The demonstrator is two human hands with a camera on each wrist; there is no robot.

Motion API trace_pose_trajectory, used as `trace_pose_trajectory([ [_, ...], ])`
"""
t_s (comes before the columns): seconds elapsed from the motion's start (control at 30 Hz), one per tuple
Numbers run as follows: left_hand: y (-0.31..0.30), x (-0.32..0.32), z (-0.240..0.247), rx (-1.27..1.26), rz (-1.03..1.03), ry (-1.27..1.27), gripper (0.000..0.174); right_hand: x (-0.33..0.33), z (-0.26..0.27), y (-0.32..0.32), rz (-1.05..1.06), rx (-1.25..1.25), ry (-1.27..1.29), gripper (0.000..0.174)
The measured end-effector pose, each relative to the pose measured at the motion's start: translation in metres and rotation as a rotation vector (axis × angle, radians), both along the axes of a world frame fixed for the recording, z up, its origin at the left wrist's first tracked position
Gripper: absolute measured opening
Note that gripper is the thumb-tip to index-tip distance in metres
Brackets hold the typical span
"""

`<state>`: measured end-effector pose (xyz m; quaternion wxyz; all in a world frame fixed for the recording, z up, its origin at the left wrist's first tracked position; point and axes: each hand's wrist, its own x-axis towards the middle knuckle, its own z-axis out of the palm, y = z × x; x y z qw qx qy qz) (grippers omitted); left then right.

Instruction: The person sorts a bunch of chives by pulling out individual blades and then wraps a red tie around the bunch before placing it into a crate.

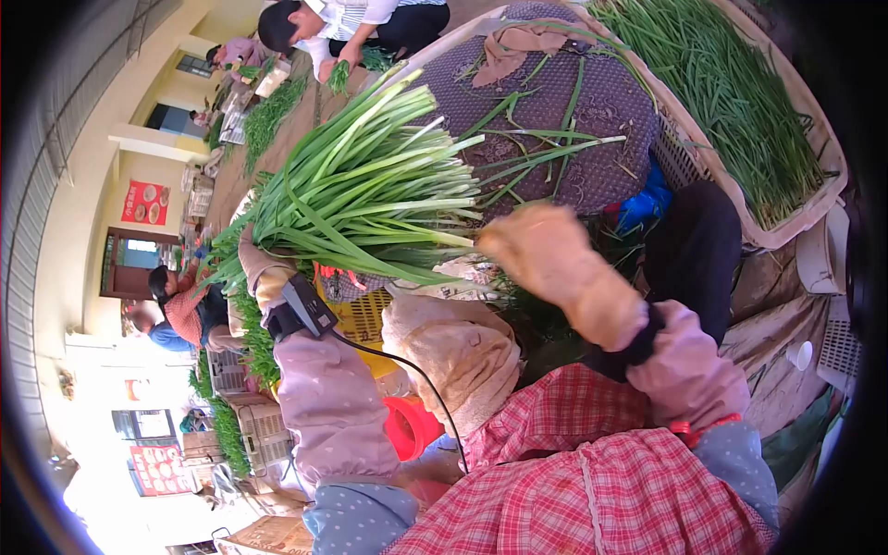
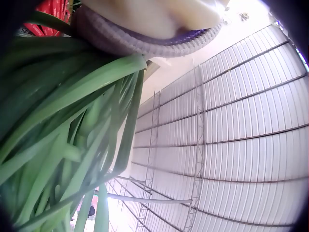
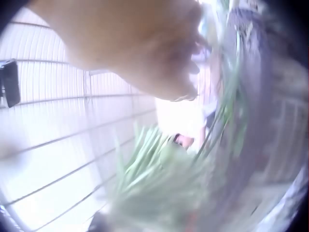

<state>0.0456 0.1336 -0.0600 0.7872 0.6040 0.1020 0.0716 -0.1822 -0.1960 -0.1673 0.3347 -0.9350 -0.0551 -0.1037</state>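
Left hand (image 1: 262,268) grips a bundle of green onions (image 1: 370,185) from beneath, just beside the purple cushion (image 1: 601,102); right hand (image 1: 532,248) sits at the bundle's stalk ends, its grip impossible to tell.

Floor (image 1: 305,120): brown, littered with greens. Standing on it:
- wide shallow tray (image 1: 832,157), cut green stalks (image 1: 731,92) laid lengthwise inside
- beside it, purple patterned cushion (image 1: 601,111) bearing a brown cloth (image 1: 518,46) and loose stalks (image 1: 546,153)
- yellow crate (image 1: 365,319)
- red bucket (image 1: 412,427)
- white crates (image 1: 259,430)
- white cup (image 1: 800,354) on sacking
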Motion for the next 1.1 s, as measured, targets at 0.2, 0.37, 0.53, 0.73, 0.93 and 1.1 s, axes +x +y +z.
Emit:
trace_pose_trajectory([
  [0.2, -0.011, -0.016, 0.007, -0.007, 0.045, 0.061, 0.036, 0.038, -0.060, 0.052, 0.307, 0.990, 0.120, 0.034],
  [0.37, -0.006, -0.019, -0.001, 0.021, 0.064, 0.021, 0.037, 0.005, -0.052, 0.022, 0.105, 1.266, 0.198, 0.025],
  [0.53, -0.005, -0.017, -0.004, -0.069, 0.035, 0.060, 0.038, -0.017, -0.018, -0.008, 0.037, -0.349, 0.498, 0.036],
  [0.73, -0.013, -0.025, -0.005, -0.036, 0.044, 0.054, 0.041, 0.025, -0.037, 0.022, 0.058, 0.960, 0.216, 0.048],
  [0.93, -0.027, -0.031, 0.001, 0.032, 0.095, 0.084, 0.045, 0.039, -0.033, 0.040, 0.176, 1.397, 0.178, 0.029],
  [1.1, -0.031, -0.037, 0.006, -0.070, -0.034, 0.039, 0.045, -0.008, -0.012, 0.003, 0.078, 0.581, 0.458, 0.030],
])
